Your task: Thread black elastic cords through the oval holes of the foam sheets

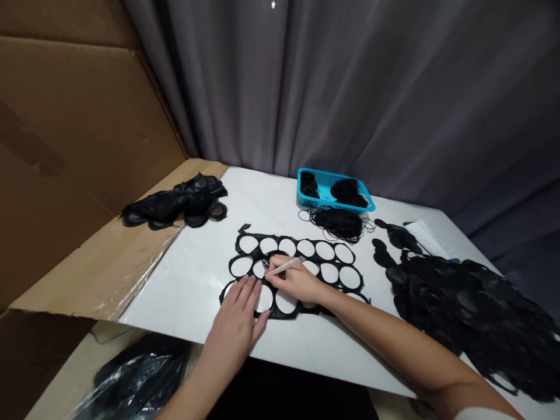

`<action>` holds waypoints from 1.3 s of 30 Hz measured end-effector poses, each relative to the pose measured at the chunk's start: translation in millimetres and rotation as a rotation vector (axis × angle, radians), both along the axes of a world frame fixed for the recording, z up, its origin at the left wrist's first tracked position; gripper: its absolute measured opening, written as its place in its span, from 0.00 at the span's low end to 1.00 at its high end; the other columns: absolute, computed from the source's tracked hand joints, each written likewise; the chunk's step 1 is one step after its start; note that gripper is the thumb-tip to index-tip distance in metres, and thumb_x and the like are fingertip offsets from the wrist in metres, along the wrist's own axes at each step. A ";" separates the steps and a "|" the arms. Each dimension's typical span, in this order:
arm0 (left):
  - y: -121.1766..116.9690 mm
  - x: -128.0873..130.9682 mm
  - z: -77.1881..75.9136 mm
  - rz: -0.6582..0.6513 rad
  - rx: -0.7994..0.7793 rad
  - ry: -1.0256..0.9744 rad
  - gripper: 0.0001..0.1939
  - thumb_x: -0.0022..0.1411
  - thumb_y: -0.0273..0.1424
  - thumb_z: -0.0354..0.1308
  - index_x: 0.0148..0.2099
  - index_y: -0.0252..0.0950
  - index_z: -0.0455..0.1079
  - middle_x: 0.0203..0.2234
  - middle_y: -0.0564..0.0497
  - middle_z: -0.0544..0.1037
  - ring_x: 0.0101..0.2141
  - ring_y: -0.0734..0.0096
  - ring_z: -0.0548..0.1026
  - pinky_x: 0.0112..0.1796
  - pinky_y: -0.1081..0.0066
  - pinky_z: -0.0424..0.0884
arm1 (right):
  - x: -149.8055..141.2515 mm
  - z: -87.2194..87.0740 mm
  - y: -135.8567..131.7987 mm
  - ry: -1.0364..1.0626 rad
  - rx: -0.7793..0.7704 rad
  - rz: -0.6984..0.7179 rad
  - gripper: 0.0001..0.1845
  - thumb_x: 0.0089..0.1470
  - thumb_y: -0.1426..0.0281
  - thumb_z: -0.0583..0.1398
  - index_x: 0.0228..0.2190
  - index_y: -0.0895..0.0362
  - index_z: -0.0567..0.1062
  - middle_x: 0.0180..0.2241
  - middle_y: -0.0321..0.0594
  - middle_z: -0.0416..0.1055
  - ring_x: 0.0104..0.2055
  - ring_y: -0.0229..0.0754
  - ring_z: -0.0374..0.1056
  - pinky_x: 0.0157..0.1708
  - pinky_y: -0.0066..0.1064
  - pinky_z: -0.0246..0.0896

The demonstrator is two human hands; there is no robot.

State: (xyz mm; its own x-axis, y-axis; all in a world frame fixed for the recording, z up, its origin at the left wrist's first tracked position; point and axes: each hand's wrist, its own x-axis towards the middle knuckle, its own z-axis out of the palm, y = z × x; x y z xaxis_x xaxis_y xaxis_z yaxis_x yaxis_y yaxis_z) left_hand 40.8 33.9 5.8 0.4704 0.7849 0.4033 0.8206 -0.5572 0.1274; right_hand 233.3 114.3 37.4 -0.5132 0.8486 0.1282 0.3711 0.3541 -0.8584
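Three rows of black fabric strips with round openings point(296, 256) lie on the white table in front of me. My left hand point(240, 309) lies flat on the lower left of the strips, fingers stretched out. My right hand point(295, 281) is closed around a slim white pen-like tool point(286, 266), its lower end pointing left to the strips near my left fingertips. Thin black loops point(272, 255) show just behind the right fingers; whether the fingers also hold them I cannot tell. The tool's tip is too small to make out.
A blue basket point(336, 205) with black bundles stands at the back, a heap of thin black loops point(339, 224) before it. Black fabric piles lie right point(464, 309) and left point(179, 201). A cardboard box point(79, 134) rises at left; a grey curtain point(328, 87) hangs behind.
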 end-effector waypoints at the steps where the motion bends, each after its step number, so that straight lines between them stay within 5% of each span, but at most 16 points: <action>1: 0.1 -0.1 -0.1 0.001 -0.007 -0.004 0.24 0.70 0.38 0.52 0.62 0.28 0.63 0.56 0.36 0.73 0.57 0.48 0.69 0.55 0.50 0.68 | 0.0 -0.7 0.4 -0.007 0.015 0.005 0.11 0.56 0.76 0.60 0.24 0.55 0.65 0.30 0.33 0.67 0.35 0.38 0.64 0.36 0.29 0.55; 6: -0.4 -0.6 0.3 0.015 -0.036 -0.004 0.25 0.69 0.38 0.54 0.63 0.30 0.63 0.58 0.38 0.72 0.59 0.46 0.67 0.56 0.49 0.67 | 0.7 -4.1 -1.4 -0.030 0.095 0.036 0.10 0.57 0.76 0.60 0.26 0.55 0.66 0.30 0.34 0.66 0.35 0.38 0.63 0.36 0.29 0.57; 12: 0.3 -1.0 1.2 0.010 -0.039 -0.023 0.24 0.69 0.37 0.53 0.62 0.32 0.64 0.57 0.39 0.73 0.59 0.46 0.67 0.56 0.48 0.66 | -0.4 -2.3 -0.9 -0.200 0.366 0.166 0.09 0.60 0.76 0.56 0.29 0.53 0.66 0.33 0.39 0.68 0.38 0.44 0.61 0.39 0.33 0.59; 14: 0.5 -1.1 1.2 0.007 -0.031 -0.019 0.23 0.69 0.37 0.53 0.62 0.32 0.65 0.57 0.39 0.73 0.59 0.46 0.68 0.56 0.48 0.66 | 5.7 2.8 15.1 -0.222 0.394 0.092 0.09 0.60 0.77 0.55 0.29 0.53 0.66 0.35 0.41 0.69 0.40 0.45 0.61 0.42 0.34 0.59; 17: 0.0 -1.3 1.3 0.009 -0.019 -0.014 0.23 0.69 0.37 0.53 0.61 0.32 0.65 0.56 0.39 0.73 0.58 0.46 0.68 0.56 0.48 0.66 | 21.1 13.3 52.2 -0.158 0.333 -0.218 0.10 0.59 0.79 0.51 0.28 0.54 0.63 0.34 0.44 0.67 0.41 0.47 0.59 0.43 0.38 0.57; 19: -0.4 -1.6 1.3 0.009 -0.021 -0.011 0.23 0.69 0.37 0.53 0.61 0.31 0.65 0.57 0.39 0.73 0.59 0.47 0.68 0.56 0.48 0.65 | 27.5 18.8 72.4 -0.067 0.212 -0.423 0.11 0.58 0.78 0.52 0.26 0.53 0.61 0.31 0.41 0.66 0.40 0.46 0.61 0.41 0.36 0.58; 21: -0.6 -2.2 1.4 0.007 -0.029 -0.013 0.23 0.69 0.37 0.53 0.62 0.32 0.64 0.57 0.39 0.73 0.59 0.47 0.68 0.56 0.48 0.65 | 25.4 21.0 80.0 -0.032 0.114 -0.445 0.11 0.57 0.76 0.55 0.25 0.53 0.61 0.28 0.39 0.66 0.35 0.43 0.63 0.35 0.33 0.60; 27: -1.9 -5.2 0.7 0.010 -0.030 -0.036 0.25 0.70 0.38 0.52 0.64 0.32 0.61 0.58 0.37 0.71 0.60 0.48 0.67 0.57 0.49 0.66 | -10.2 16.0 52.7 0.440 -0.830 0.054 0.13 0.49 0.66 0.66 0.29 0.57 0.67 0.34 0.43 0.75 0.36 0.41 0.75 0.26 0.25 0.66; 29: -2.8 -6.9 -0.4 0.050 -0.004 -0.032 0.24 0.71 0.38 0.51 0.63 0.30 0.62 0.56 0.35 0.72 0.58 0.47 0.69 0.56 0.48 0.67 | -19.0 13.5 45.3 0.530 -0.928 0.082 0.17 0.46 0.66 0.69 0.28 0.57 0.66 0.34 0.43 0.76 0.35 0.40 0.75 0.29 0.25 0.67; 32: -4.1 -9.8 -2.2 0.087 0.041 -0.006 0.24 0.71 0.39 0.50 0.61 0.28 0.63 0.54 0.33 0.74 0.55 0.46 0.71 0.56 0.48 0.67 | -27.2 8.3 39.3 0.497 -0.820 0.107 0.17 0.49 0.66 0.68 0.26 0.56 0.64 0.35 0.42 0.77 0.31 0.36 0.72 0.33 0.27 0.67; 36: -5.1 -12.4 -3.3 0.082 0.044 0.014 0.24 0.71 0.38 0.50 0.61 0.27 0.63 0.55 0.33 0.72 0.56 0.47 0.71 0.56 0.50 0.68 | -33.6 1.6 32.9 0.219 -0.348 0.145 0.10 0.54 0.70 0.63 0.27 0.56 0.66 0.36 0.38 0.76 0.36 0.38 0.70 0.37 0.30 0.63; 39: -5.9 -12.4 -3.8 0.080 0.023 -0.007 0.23 0.71 0.37 0.50 0.62 0.30 0.61 0.56 0.35 0.72 0.57 0.48 0.71 0.56 0.49 0.68 | -36.4 -1.4 28.6 0.084 -0.151 0.195 0.07 0.56 0.72 0.61 0.27 0.55 0.69 0.35 0.37 0.75 0.36 0.39 0.69 0.37 0.30 0.62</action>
